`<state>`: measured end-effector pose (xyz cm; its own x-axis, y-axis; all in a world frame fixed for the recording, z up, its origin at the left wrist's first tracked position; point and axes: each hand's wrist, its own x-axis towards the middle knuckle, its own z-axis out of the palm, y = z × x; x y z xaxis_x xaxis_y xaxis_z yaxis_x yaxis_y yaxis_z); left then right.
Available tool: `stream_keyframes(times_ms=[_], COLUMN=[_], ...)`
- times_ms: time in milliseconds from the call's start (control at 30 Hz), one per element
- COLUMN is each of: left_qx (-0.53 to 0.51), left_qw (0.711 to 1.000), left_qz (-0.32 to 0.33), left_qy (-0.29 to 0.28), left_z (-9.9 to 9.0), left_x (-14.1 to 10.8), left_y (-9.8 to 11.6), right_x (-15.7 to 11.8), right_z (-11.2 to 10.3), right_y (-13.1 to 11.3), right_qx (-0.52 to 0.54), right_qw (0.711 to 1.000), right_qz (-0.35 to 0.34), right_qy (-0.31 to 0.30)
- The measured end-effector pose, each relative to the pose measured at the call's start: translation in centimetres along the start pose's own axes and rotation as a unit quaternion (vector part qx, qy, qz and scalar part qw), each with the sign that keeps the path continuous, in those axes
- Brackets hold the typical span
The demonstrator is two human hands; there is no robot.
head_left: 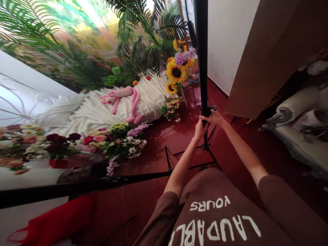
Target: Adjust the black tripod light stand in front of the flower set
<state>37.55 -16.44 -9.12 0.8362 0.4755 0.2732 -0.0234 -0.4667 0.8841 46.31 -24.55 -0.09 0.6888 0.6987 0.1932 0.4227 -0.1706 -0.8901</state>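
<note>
A tall black light stand point(203, 68) rises upright in front of me, its tripod legs spread on the floor. My left hand point(201, 129) is wrapped round the pole, low down, just under a clamp collar. Slightly higher, my right hand point(214, 118) closes at the collar, by its tightening knob point(213, 108). My fingers are partly hidden behind the pole and each other. A black cable with a thick inline part point(192, 34) hangs beside the pole's upper part.
A second black stand point(143, 177) crosses the lower left. Sunflowers point(176, 72), mixed flowers point(123, 140) and a white-draped platform point(97, 109) with a pink plush toy point(134, 102) lie left. A carved pale sofa point(302, 116) stands right, near a brown panel point(246, 82).
</note>
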Motion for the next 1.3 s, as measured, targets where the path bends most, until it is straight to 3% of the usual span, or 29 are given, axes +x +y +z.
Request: stream_keyframes(times_ms=[200, 333, 433, 600, 733, 1033, 1200, 1300], left_qx=[-0.003, -0.014, -0.013, 0.009, 0.016, 0.022, 0.024, 0.014], left_qw=[1.0, 1.0, 1.0, 1.0, 0.999, 1.0, 0.999, 0.999], left_qz=[0.003, -0.015, -0.019, -0.022, -0.028, -0.011, -0.027, -0.033], left_qy=[0.004, 0.014, 0.011, -0.009, -0.011, -0.003, 0.001, -0.002], left_z=[0.0, 0.0, -0.1, -0.3, -0.3, -0.2, -0.2, -0.2], left_x=[0.0, -0.1, -0.1, -0.1, -0.2, -0.1, -0.1, -0.2], left_y=[0.2, 0.6, 0.8, 1.3, 1.4, 1.1, 1.5, 1.7], right_x=[-5.4, -7.2, -6.7, -4.1, -2.6, -5.8, -5.7, -4.4], right_z=[-3.8, -3.4, -2.0, -0.3, -0.4, -1.1, -0.7, -0.7], right_y=[3.4, 4.8, 5.7, 7.2, 7.6, 6.8, 6.7, 6.1], right_qx=[-0.136, -0.125, -0.035, 0.068, 0.13, 0.059, -0.037, -0.121], right_qw=[0.989, 0.991, 0.996, 0.977, 0.958, 0.997, 0.996, 0.985], right_qz=[-0.05, -0.024, 0.048, 0.115, 0.201, 0.029, 0.023, 0.074], right_qy=[-0.009, 0.036, 0.073, 0.166, 0.155, 0.027, 0.072, 0.097])
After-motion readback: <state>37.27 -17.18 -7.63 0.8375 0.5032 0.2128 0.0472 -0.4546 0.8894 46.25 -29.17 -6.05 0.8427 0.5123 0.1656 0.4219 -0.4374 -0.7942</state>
